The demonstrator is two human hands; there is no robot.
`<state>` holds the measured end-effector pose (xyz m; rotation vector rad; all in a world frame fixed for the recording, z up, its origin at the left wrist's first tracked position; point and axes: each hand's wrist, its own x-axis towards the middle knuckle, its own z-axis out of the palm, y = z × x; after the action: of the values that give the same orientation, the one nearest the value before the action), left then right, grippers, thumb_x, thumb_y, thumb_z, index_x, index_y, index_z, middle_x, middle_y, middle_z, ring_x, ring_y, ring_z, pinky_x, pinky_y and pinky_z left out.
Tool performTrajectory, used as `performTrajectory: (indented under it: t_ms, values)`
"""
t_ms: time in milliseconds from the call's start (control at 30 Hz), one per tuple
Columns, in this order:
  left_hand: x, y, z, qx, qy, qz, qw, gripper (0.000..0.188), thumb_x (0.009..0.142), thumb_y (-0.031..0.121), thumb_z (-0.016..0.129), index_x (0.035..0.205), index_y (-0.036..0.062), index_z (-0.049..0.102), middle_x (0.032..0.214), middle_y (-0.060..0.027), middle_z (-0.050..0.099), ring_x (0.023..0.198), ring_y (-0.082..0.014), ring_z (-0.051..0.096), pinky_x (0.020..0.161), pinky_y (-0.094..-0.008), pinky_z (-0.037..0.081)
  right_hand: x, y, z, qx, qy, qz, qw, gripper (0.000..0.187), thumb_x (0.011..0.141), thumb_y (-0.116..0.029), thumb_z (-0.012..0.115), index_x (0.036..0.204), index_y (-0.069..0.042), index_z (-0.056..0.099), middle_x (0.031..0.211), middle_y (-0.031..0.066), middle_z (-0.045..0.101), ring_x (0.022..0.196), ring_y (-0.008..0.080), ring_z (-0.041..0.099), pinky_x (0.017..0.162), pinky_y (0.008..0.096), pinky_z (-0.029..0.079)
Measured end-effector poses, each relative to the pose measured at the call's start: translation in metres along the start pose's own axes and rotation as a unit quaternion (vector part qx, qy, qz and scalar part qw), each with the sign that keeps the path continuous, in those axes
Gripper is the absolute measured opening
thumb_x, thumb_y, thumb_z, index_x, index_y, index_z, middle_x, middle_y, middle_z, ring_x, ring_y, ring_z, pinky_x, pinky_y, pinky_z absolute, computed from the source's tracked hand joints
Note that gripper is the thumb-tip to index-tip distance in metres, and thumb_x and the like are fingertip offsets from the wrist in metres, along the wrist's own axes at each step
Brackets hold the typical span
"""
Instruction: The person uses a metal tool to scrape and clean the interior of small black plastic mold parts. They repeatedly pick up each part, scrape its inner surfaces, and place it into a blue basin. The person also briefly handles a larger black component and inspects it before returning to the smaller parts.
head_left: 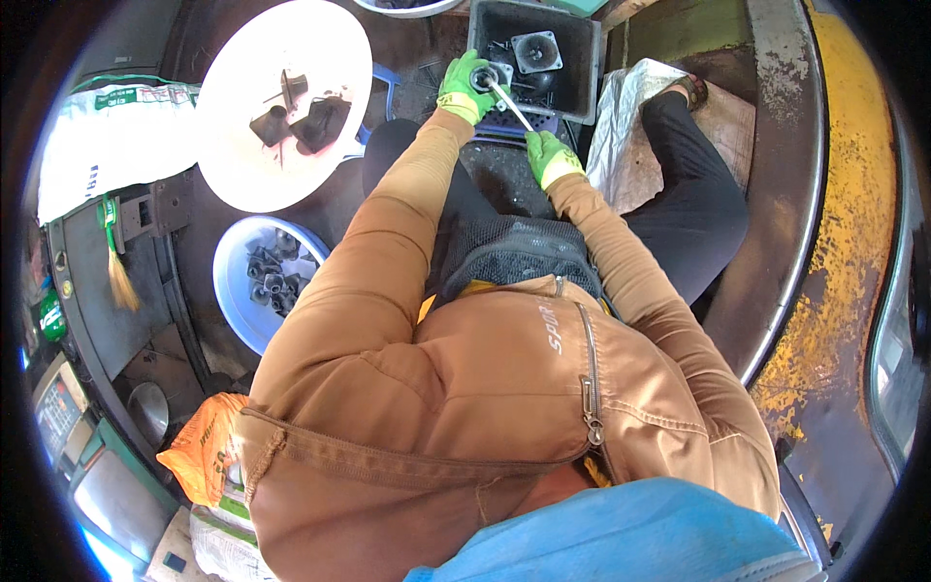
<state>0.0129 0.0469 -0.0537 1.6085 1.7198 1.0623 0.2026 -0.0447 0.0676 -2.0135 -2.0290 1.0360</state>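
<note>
My left hand (pixel 465 85), in a green and yellow glove, grips a small grey square part with a round opening (pixel 499 74). In a matching glove, my right hand (pixel 550 156) is closed around a thin, pale, rod-shaped tool (pixel 512 109). The tool slants up to the left and its far end meets the round opening; how deep it goes in cannot be made out. Both hands are by the near side of a dark rectangular bin (pixel 584 63). Inside that bin, another square part with a round centre (pixel 536 52) lies near the far side, amid dark bits.
A large white basin (pixel 233 145) holding several dark pieces stands to the left. Nearer me is a blue-white bucket (pixel 229 291) of small dark parts. A white sack (pixel 116 145) is at far left. A worn yellow metal edge (pixel 853 194) runs along the right.
</note>
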Motion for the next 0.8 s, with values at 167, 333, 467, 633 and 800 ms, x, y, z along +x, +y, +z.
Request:
performTrajectory:
  t_ms: [167, 333, 467, 633, 800]
  values:
    - [-0.002, 0.01, -0.007, 0.052, -0.043, 0.007, 0.998, 0.065, 0.052, 0.038, 0.087, 0.107, 0.0123, 0.064, 0.132, -0.0148, 0.051, 0.12, -0.0377, 0.046, 0.104, -0.0438, 0.037, -0.003, -0.002, -0.009, 0.023, 0.007, 0.003, 1.0, 0.045, 0.095, -0.043, 0.036, 0.098, -0.004, 0.058, 0.094, 0.0268, 0.062, 0.09, 0.0477, 0.058, 0.079, 0.0512, 0.045]
    - [-0.004, 0.011, -0.008, 0.065, 0.012, 0.053, 0.996, 0.061, 0.053, 0.038, 0.086, 0.104, 0.0119, 0.064, 0.127, -0.0147, 0.054, 0.115, -0.0371, 0.049, 0.101, -0.0437, 0.04, -0.003, -0.003, -0.014, 0.054, 0.013, -0.009, 0.998, 0.044, 0.095, -0.043, 0.037, 0.099, -0.005, 0.06, 0.098, 0.0263, 0.062, 0.095, 0.0457, 0.058, 0.084, 0.0503, 0.044]
    - [-0.002, 0.004, -0.002, 0.042, -0.011, 0.036, 0.998, 0.064, 0.054, 0.039, 0.085, 0.108, 0.0116, 0.064, 0.128, -0.0149, 0.054, 0.116, -0.0369, 0.048, 0.101, -0.0439, 0.039, 0.001, 0.003, -0.006, -0.022, -0.006, 0.02, 1.0, 0.044, 0.095, -0.042, 0.037, 0.098, -0.005, 0.059, 0.097, 0.0269, 0.062, 0.094, 0.0461, 0.058, 0.082, 0.0504, 0.045]
    - [0.0, 0.0, 0.004, -0.054, -0.026, -0.026, 0.998, 0.067, 0.053, 0.037, 0.086, 0.109, 0.0087, 0.062, 0.122, -0.0158, 0.056, 0.113, -0.0371, 0.05, 0.1, -0.0431, 0.04, 0.008, 0.011, 0.008, 0.065, -0.005, -0.003, 0.998, 0.048, 0.094, -0.046, 0.035, 0.102, -0.005, 0.059, 0.103, 0.0269, 0.061, 0.098, 0.0463, 0.056, 0.085, 0.0497, 0.043]
    - [-0.005, 0.001, 0.0, -0.107, 0.011, 0.0, 0.994, 0.066, 0.048, 0.034, 0.089, 0.103, 0.0087, 0.064, 0.117, -0.0166, 0.058, 0.111, -0.0373, 0.051, 0.099, -0.0431, 0.041, 0.012, 0.014, 0.009, 0.066, -0.044, 0.025, 0.997, 0.051, 0.094, -0.047, 0.033, 0.105, -0.005, 0.058, 0.109, 0.0259, 0.059, 0.104, 0.0453, 0.054, 0.088, 0.0493, 0.043]
